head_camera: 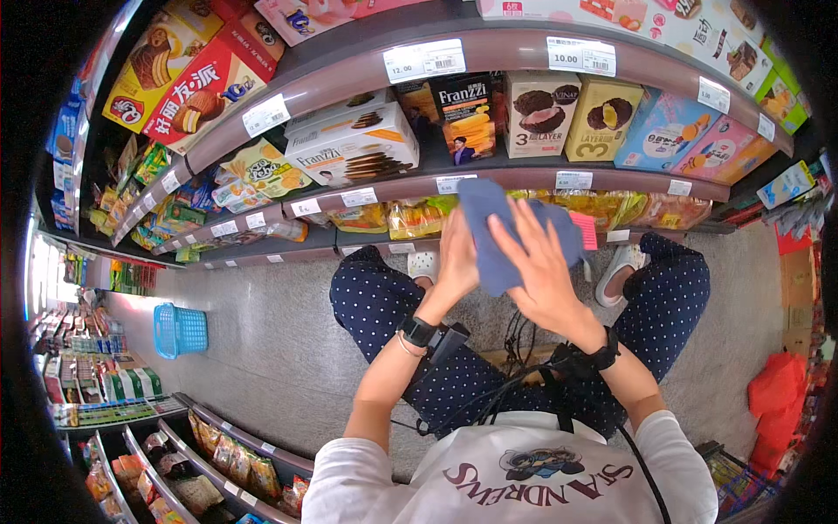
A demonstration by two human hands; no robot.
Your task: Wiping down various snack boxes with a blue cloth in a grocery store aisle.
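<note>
A folded blue-grey cloth [488, 245] is held up between my two hands, before the lowest shelf. My left hand [458, 252] grips its left edge, with the fingers partly hidden behind the fabric. My right hand [540, 272] lies over its front, fingers spread against it. A pink striped piece [583, 230] shows at the cloth's right side; whether it is attached, I cannot tell. Behind the cloth are yellow snack packs [416, 219]. On the shelf above stand a black Franzzi box [463, 118], white Franzzi boxes [353, 147] and a 3 Layer box [540, 114].
Curved shelf edges [314, 65] with price tags run across the front. A blue plastic basket [180, 331] stands on the floor at left. Black cables [517, 386] hang between my arms and over my lap. Snack racks [222, 471] stand at lower left, red bags [779, 393] at right.
</note>
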